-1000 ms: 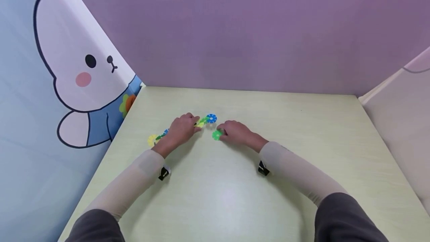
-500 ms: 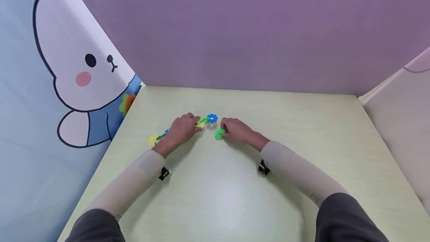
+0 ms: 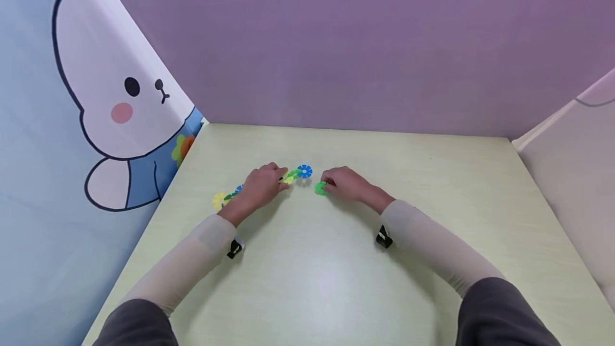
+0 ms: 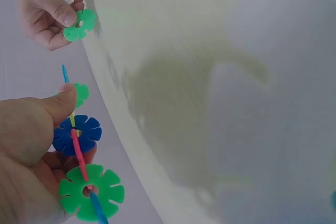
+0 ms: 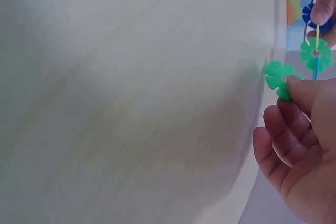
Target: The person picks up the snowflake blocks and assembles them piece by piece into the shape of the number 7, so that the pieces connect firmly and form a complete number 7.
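Note:
A chain of slotted plastic snowflake discs runs through my left hand [image 3: 261,185], which pinches it around a dark blue disc [image 4: 89,135] in the left wrist view. Green discs [image 4: 110,182] sit along the chain, with pink, yellow and light blue ones seen edge-on between them. In the head view, one end of the chain shows a blue disc [image 3: 305,171] and the other a yellow disc [image 3: 218,200]. My right hand [image 3: 348,183] pinches a single green disc [image 5: 275,74] between thumb and fingers, apart from the chain. Part of the chain is hidden behind my left hand.
Both hands are above a pale wood-look table [image 3: 317,271]. A purple partition [image 3: 355,47] rises at its back edge. On the left hangs a blue panel [image 3: 33,148] with a cartoon animal; a pale wall [image 3: 576,175] stands on the right.
My right hand has shifted slightly right with its green disc, away from the chain's blue end; the disc looks turned a little. The left hand and chain stay nearly still.

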{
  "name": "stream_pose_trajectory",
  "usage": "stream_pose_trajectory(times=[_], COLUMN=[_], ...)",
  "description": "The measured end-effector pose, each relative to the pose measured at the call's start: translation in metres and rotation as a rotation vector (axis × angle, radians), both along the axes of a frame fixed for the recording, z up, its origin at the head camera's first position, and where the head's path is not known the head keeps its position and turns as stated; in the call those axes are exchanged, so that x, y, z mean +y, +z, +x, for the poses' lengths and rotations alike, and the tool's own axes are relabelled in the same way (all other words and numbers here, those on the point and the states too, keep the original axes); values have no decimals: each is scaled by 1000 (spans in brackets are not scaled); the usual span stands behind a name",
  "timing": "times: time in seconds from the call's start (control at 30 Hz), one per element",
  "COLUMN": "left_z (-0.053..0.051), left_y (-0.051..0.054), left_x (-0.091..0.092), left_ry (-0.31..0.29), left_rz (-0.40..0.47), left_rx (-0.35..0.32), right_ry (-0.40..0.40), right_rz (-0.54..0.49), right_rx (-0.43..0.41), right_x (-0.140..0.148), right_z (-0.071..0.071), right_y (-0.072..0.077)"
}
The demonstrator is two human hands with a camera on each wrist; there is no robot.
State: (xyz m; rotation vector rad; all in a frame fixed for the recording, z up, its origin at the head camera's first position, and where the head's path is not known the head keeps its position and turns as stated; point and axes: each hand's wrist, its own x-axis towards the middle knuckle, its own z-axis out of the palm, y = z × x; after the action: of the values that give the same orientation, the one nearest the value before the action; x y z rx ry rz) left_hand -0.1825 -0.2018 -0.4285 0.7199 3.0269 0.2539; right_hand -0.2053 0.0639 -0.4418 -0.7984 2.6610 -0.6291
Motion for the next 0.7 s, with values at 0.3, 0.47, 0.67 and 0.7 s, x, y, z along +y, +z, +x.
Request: stream_pose_trajectory(times=[0.3, 0.47, 0.67, 0.7], left_z=[1, 1, 3, 3], left_y=[0, -1, -3, -3], left_x=[0, 2, 3, 3], left_ry=[-29, -40, -51, -52], left_rz=[2, 9, 12, 9], left_rx=[15, 20, 35, 39], right_ry=[-45, -94, -105, -105], right_rz=[-2, -21, -51, -54], right_rx=[25, 50, 83, 86], right_x=[9, 10, 10, 10], right_z=[-7, -11, -14, -15], right_y=[1, 3, 5, 5])
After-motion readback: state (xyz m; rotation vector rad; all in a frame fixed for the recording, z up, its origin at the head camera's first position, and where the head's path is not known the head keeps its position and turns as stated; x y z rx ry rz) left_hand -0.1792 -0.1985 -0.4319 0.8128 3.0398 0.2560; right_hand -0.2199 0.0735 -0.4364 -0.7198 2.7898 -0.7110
